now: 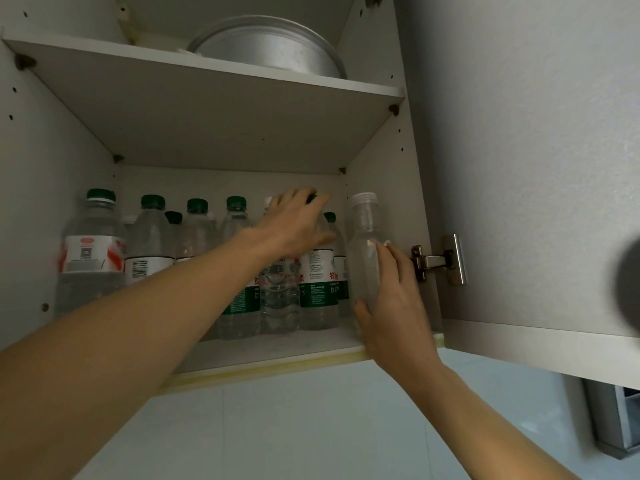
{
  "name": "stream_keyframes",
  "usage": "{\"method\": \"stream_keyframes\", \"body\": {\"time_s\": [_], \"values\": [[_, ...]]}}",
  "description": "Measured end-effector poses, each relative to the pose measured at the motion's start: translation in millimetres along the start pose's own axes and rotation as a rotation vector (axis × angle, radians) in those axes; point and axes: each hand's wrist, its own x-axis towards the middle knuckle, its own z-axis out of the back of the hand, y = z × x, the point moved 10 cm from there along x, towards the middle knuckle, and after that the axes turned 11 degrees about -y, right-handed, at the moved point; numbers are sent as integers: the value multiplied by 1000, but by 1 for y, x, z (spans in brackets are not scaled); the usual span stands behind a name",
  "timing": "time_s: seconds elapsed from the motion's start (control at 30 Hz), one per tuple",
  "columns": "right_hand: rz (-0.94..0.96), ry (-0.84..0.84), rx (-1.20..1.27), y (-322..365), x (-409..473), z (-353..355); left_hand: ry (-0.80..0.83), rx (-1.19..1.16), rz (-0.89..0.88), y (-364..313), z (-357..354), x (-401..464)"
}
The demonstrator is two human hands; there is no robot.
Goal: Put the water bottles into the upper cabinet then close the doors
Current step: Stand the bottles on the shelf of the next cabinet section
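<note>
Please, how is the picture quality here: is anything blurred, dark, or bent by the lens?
Head view: the left hand is motion-blurred at its fingertips; the right hand and the clear bottle are sharper; dim, soft light, shelf underside shaded; cabinet edges bow from the wide lens; a dark out-of-focus blob at the right edge.

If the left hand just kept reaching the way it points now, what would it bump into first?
Probably the green-capped bottle right behind the left hand, whose fingers already reach over the bottle tops; beyond that stands the cabinet's back wall. Depth is hard to judge.
</note>
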Motion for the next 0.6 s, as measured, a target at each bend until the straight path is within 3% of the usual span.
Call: {"method": "stream_keyframes", "body": {"time_s": [0.27,0.6], "values": [[-44,97,-80,-2,2,-6,117,210,-124,0,-28,-68],[-332,346,-88,-30,32,-39,7,196,-147,3,-31,-75]]}}
